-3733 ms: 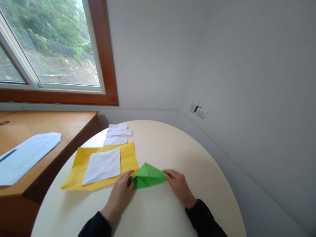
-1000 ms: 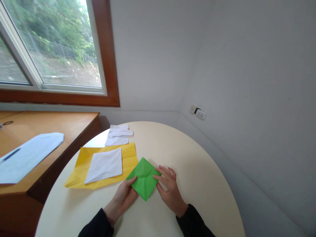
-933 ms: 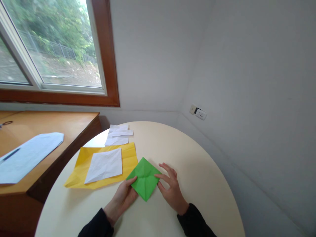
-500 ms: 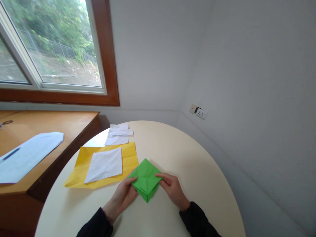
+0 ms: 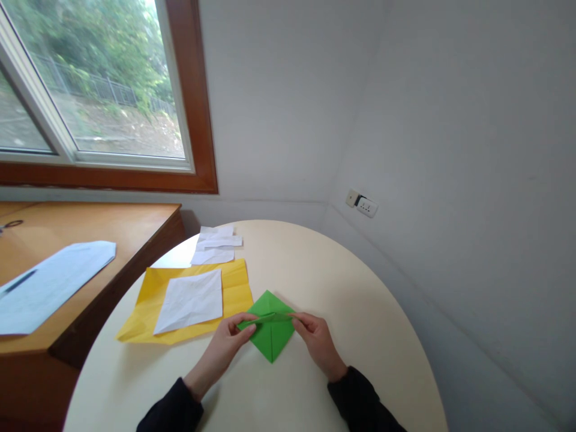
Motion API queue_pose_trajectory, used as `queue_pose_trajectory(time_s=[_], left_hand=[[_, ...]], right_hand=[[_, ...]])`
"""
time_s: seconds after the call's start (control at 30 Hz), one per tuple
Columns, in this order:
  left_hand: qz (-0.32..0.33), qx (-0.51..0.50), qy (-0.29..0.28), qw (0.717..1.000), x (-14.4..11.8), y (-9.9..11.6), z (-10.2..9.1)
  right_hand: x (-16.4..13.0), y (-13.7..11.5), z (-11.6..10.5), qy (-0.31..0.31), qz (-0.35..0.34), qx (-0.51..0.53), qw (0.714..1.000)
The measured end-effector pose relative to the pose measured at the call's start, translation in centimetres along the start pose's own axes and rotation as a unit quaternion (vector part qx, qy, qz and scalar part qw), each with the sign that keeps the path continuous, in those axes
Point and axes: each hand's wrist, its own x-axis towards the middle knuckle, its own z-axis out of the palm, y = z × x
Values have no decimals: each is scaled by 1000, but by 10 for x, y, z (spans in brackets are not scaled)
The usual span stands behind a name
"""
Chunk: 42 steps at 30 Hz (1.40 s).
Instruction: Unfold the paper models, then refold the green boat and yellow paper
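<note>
In the head view, a round cream worktop fills the lower middle, and on it, near the six o'clock edge of the picture, lies a folded green paper, a diamond shape with its lower tip pointing toward the person; its upper layer is raised along a horizontal crease running between the two hands; the left hand comes in from seven o'clock in a dark sleeve, its thumb and fingertips closed in a pinch on the paper's left corner; the right hand comes in from five o'clock, likewise sleeved, its thumb and forefinger pinched shut on the paper's right corner, the other fingers curled loosely beneath; both hands hold the same sheet and nothing else; just beside the green paper at ten o'clock lies a yellow sheet, flat and creased, with a white square paper resting on top of it; beyond those, toward twelve o'clock, a small pile of white paper scraps sits near the worktop's far edge; at nine o'clock stands a wooden desk bearing a pale blue sheet; above it is a window in a brown frame, with greenery outside; on the grey wall at two o'clock is a wall socket.
</note>
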Motion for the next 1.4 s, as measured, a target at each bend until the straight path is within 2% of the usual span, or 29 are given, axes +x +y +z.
queue_pose_trajectory(time_s=[0.2,0.5,0.83,1.07,1.4], left_hand=[[-4,-11,-3,1000,2,-4,2],[-1,-39,24,999,1,-8,3],[-6,-48,21,999,2,-8,2],[-9,-113,64,992,0,-5,3],[40,-26,66,997,1,-9,0]], right_hand=[[-1,-7,2,-13,1,-25,1000],[-2,-8,4,3,-8,-34,999],[-3,-3,5,1,-7,9,1000],[-3,-3,6,-1,4,58,998],[-1,5,3,24,-25,22,999]])
